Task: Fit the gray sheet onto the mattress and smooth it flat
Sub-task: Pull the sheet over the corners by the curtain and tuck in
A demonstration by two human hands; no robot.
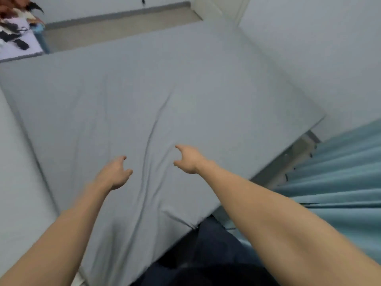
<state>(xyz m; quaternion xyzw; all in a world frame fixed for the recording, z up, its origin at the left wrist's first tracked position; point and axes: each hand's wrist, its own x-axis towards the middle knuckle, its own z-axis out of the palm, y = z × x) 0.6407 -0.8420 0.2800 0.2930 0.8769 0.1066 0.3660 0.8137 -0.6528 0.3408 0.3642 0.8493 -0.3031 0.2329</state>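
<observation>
I see gray sheet (185, 83) over the mattress, under both hands | left hand (115, 172), right hand (188, 158) spread, empty | crease (153, 129) between them, so I'd judge smoothing underway

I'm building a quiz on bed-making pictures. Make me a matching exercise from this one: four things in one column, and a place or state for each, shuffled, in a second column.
Things:
1. gray fitted sheet
2. left hand
3. teal pleated curtain
4. long diagonal crease

Places or states:
A. hangs at the right, beside the bed
B. runs between the two hands
C. covers the mattress, mostly flat
D. bare, fingers loosely curled, holding nothing

Pairs: 1-C, 2-D, 3-A, 4-B
</observation>
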